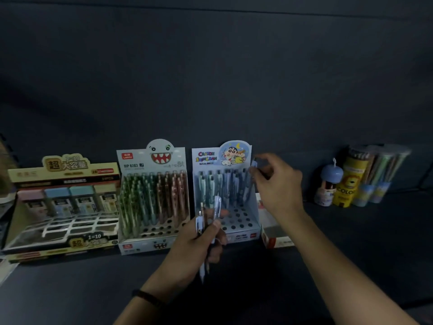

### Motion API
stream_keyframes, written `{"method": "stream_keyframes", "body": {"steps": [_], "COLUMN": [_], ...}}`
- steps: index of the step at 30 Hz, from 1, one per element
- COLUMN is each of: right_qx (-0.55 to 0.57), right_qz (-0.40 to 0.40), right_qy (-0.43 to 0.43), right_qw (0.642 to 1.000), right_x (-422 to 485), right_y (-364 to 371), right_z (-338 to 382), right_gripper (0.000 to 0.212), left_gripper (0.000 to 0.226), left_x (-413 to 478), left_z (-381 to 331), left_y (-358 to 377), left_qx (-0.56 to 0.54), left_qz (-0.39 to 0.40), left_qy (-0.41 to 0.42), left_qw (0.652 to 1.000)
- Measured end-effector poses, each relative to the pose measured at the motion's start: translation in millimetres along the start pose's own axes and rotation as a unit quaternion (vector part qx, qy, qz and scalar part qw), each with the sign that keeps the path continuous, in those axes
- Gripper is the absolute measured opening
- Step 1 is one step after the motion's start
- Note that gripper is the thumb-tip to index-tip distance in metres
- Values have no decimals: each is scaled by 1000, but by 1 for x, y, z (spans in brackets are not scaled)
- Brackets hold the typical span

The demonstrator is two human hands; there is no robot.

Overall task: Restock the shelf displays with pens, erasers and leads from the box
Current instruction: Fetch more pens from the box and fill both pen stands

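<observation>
I am standing at a dark shelf (351,242) and working on the pen part of the restock, filling the cartoon-boy pen display (208,156), the rightmost of three displays. My left hand (201,240) is gripping a small bundle of pens (218,205) upright, fingers curled round the barrels, just in front of that display's near edge. My right hand (278,184) is pinching a single pen (254,164) by its upper end at the display's far right corner, tip pointing down toward the back row; I cannot tell whether the tip is already in a hole. The far rows are holding pens, while the near rows of holes are showing bare, so I am judging this display roughly half filled. Next I am needing to seat this pen straight in its hole without knocking its neighbours, let go, then draw another from the bundle. To the left, the monster-face pen display (140,160) is looking nearly full, and the yellow display (63,170) at far left is holding only one back row of small cases. A flat red and white box (274,235) is lying just right of my display, and pencil tubes (349,184) are standing further right.
</observation>
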State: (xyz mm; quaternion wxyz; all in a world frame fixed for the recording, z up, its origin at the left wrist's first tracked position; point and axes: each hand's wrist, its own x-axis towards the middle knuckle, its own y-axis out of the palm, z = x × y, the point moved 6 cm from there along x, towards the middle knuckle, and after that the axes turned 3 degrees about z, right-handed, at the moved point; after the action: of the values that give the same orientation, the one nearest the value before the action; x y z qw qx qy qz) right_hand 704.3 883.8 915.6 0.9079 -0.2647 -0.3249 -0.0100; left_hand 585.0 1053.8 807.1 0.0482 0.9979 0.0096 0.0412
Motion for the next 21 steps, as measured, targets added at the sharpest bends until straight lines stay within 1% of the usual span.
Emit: {"method": "stream_keyframes", "body": {"steps": [2, 6, 7, 11, 14, 16, 19, 21], "right_qx": [-11, -31, -38, -69, -104, -112, -109, -116], "right_qz": [5, 21, 28, 91, 120, 118, 128, 153], "right_qy": [-4, -2, -1, 14, 24, 9, -36, -53], "right_qw": [1000, 999, 999, 993, 987, 987, 985, 980], "right_x": [0, 1, 1, 2, 9, 13, 19, 20], "right_y": [7, 16, 19, 31, 29, 24, 26, 34], "right_z": [-2, -10, -12, -20, -21, -11, 5, 9], "right_gripper": [22, 25, 25, 16, 17, 22, 36, 34], "left_gripper": [44, 37, 39, 47, 50, 50, 51, 51], "left_x": [2, 5, 5, 3, 1, 1, 2, 2], "left_z": [3, 8, 9, 7, 3, 4, 3, 2], "left_y": [0, -1, -2, -2, -1, -2, -5, -5], "left_qx": [-49, -96, -106, -161, -173, -176, -172, -168], "left_qz": [1, 5, 0, -10, -3, -11, -23, -27], "left_qy": [-11, -16, -19, -21, -14, -10, -5, -5], "left_qw": [999, 995, 994, 987, 985, 984, 985, 985]}}
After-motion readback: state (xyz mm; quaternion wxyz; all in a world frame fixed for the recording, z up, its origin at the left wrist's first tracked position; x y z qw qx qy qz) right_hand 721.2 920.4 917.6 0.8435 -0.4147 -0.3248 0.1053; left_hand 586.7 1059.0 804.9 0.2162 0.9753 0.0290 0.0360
